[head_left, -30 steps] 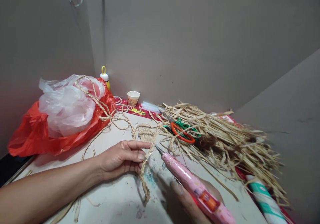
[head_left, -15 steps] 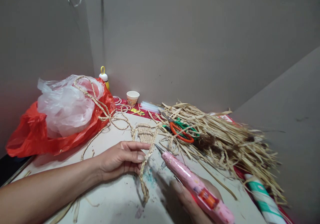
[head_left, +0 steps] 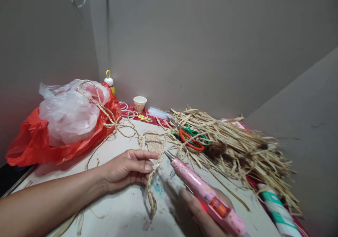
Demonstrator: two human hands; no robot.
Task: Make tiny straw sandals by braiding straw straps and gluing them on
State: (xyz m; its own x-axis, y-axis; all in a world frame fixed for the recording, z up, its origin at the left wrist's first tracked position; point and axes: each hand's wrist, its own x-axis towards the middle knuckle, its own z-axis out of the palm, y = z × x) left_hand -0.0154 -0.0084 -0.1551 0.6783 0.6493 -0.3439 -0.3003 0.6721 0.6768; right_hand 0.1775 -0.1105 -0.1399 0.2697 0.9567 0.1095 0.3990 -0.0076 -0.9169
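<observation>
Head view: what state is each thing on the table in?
left hand, pinching the braided cord.
right hand, gripping the glue gun.
glue gun, nozzle aimed at the cord.
paper cup, upright.
scissors, lying on the straw pile.
red bag, crumpled.

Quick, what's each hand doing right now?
Left hand: closed, pinching the braided straw cord.
Right hand: closed around the pink glue gun.
</observation>
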